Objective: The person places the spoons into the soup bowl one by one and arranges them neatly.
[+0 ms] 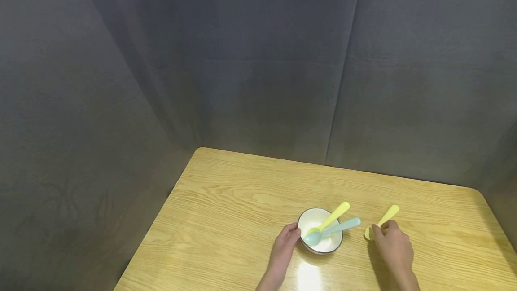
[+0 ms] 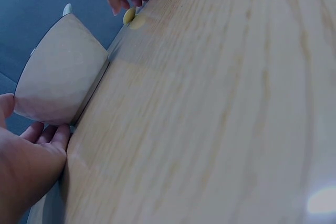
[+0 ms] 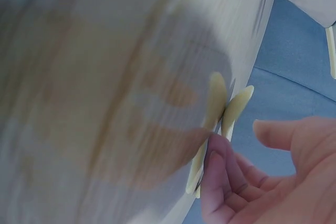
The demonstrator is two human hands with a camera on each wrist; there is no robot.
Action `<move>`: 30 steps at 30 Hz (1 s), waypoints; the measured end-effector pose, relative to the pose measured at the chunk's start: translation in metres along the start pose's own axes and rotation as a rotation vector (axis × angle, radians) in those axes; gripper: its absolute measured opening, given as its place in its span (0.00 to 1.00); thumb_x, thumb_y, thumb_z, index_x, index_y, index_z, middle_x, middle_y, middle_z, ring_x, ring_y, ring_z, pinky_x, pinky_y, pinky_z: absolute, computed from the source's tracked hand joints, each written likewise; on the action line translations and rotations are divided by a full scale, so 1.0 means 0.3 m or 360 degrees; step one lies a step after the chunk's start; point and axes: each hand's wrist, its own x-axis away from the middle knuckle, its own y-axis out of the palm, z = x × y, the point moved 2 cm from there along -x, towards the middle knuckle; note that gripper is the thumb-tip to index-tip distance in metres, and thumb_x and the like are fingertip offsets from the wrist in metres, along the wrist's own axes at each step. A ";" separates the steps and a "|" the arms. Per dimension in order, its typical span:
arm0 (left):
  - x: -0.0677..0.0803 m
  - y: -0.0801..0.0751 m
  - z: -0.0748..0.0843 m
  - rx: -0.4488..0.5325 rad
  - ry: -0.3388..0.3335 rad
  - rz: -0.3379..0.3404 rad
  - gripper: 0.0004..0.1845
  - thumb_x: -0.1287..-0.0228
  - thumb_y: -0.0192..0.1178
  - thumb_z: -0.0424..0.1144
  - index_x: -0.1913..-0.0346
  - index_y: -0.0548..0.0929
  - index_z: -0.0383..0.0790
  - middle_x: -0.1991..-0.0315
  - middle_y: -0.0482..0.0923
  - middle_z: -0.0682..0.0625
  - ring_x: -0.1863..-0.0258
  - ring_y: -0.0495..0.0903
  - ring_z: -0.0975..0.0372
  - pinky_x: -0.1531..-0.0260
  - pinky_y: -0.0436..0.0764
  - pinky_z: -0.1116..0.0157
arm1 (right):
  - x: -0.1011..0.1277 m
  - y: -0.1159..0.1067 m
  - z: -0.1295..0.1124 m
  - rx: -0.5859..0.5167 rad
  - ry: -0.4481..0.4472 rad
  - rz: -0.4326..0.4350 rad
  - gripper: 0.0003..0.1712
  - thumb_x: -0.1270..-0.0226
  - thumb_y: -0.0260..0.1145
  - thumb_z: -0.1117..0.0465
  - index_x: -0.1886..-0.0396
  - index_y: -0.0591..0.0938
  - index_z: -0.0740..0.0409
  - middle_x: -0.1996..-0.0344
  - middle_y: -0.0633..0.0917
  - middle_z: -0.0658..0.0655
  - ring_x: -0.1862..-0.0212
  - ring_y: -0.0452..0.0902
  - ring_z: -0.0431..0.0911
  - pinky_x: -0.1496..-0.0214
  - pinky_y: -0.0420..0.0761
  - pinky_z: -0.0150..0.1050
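A white bowl (image 1: pixel 318 218) with a dark rim stands on the table. My left hand (image 1: pixel 284 248) holds its left side, thumb at the rim and fingers low near the base, as the left wrist view shows. Inside the bowl lean a yellow spoon (image 1: pixel 334 215) and a light blue spoon (image 1: pixel 341 227), handles pointing right over the rim. To the right of the bowl lies another yellow spoon (image 1: pixel 389 214), its bowl end toward me. My right hand (image 1: pixel 395 247) is over this spoon, fingers beside it; in the right wrist view the thumb (image 3: pixel 275 134) stands apart from it.
The wooden table (image 1: pixel 226 219) has a glossy top that mirrors the spoon and hand. Dark grey cloth panels (image 1: pixel 258 80) rise behind and beside it. A bright light reflection lies near the front of the table.
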 end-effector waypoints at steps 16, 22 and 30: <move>0.002 -0.002 -0.001 0.0019 0.0014 -0.0031 0.26 0.23 0.54 0.55 0.33 0.78 0.42 0.39 0.82 0.51 0.33 0.76 0.51 0.29 0.68 0.41 | -0.001 0.006 0.001 0.0017 0.0015 0.0005 0.27 0.27 0.62 0.58 0.47 0.72 0.83 0.81 0.78 0.60 0.82 0.69 0.47 0.83 0.68 0.39; -0.003 -0.001 -0.005 0.0031 0.0015 -0.0033 0.26 0.23 0.55 0.55 0.33 0.78 0.42 0.38 0.81 0.50 0.32 0.75 0.51 0.29 0.69 0.44 | -0.005 0.005 0.002 0.0004 0.0042 -0.0012 0.29 0.28 0.63 0.58 0.45 0.71 0.84 0.80 0.78 0.60 0.81 0.70 0.47 0.82 0.68 0.39; 0.000 -0.001 -0.002 0.0015 0.0033 -0.0030 0.26 0.22 0.54 0.54 0.33 0.78 0.41 0.37 0.81 0.50 0.32 0.75 0.51 0.30 0.70 0.44 | -0.010 0.006 0.011 -0.0013 0.0061 -0.0017 0.29 0.29 0.64 0.59 0.46 0.71 0.85 0.78 0.79 0.62 0.80 0.71 0.48 0.81 0.69 0.39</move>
